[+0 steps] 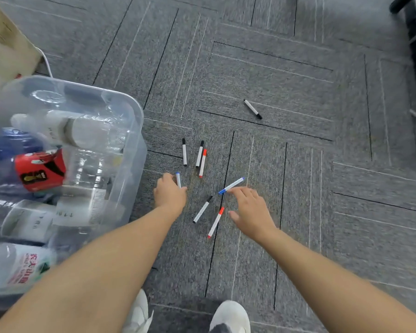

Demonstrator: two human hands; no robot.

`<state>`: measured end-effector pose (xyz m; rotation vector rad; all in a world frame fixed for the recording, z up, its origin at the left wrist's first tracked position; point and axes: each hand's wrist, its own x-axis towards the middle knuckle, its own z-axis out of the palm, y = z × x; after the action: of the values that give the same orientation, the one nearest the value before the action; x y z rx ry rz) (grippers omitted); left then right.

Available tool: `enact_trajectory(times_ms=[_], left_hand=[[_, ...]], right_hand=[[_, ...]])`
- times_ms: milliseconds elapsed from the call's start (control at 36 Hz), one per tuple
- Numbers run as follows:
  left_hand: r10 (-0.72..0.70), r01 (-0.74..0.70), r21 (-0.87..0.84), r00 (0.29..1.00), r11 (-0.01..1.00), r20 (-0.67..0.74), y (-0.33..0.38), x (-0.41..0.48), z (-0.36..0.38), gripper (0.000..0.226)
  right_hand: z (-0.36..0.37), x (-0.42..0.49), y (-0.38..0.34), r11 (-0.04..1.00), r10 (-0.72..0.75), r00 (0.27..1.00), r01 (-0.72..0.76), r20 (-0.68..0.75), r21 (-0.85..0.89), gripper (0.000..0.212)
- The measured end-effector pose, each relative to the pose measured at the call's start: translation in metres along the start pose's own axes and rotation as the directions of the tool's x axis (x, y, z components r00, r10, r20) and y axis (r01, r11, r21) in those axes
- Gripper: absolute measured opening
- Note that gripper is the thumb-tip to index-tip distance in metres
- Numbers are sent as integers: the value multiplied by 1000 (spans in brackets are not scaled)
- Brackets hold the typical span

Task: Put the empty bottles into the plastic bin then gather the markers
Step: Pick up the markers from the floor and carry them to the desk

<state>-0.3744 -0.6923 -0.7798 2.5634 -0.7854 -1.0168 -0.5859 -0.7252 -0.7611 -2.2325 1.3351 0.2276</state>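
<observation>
Looking down from my head camera, both arms reach out over the grey carpet floor (298, 80). My left hand (169, 194) is curled around a blue-capped marker (178, 179), its tip poking up past my knuckles, right beside the clear plastic bin (132, 121). That bin sits at my left, loaded with empty bottles (82, 131) lying on their sides. My right hand (251, 212) is spread wide, fingers apart, fingertips touching the near end of another blue marker (231, 186). Between my hands lie a black-capped marker (202, 209) and a red-capped one (216, 222). Farther out, two black markers (184, 152) and a red marker (202, 163) lie close together, and one lone black marker (252, 109) lies well apart.
</observation>
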Motion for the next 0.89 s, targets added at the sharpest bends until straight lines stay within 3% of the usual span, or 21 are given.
enact_trajectory(times_ms=[194,361,528,583,639,750,833,889], left_hand=[[-37,13,-163,989,987,-145,-14,16,30,30],[-55,12,-234,982,972,-180,-19,21,41,18],[-37,8,-186,988,982,-152,-18,17,37,9],[-20,-2,-165,991,986,-132,-16,13,34,9],[-5,-12,-164,995,986,-103,-15,6,34,7],[78,-77,-191,997,979,1,-19,-9,42,12],[162,-147,-198,985,969,64,-24,-18,48,5],[197,-176,-209,977,962,85,-26,-22,51,12]], right_hand=[[25,34,22,967,33,988,5,-148,253,36],[38,55,30,994,84,979,-69,-186,85,33],[46,56,36,996,89,982,-93,-166,-17,5],[50,51,39,996,88,984,-90,-156,-5,3],[55,41,37,984,147,970,-124,-193,125,8],[68,14,10,808,378,900,-206,-218,553,17],[80,-5,-20,627,522,833,-231,-181,744,4],[91,-11,-36,491,644,750,-254,-151,833,13]])
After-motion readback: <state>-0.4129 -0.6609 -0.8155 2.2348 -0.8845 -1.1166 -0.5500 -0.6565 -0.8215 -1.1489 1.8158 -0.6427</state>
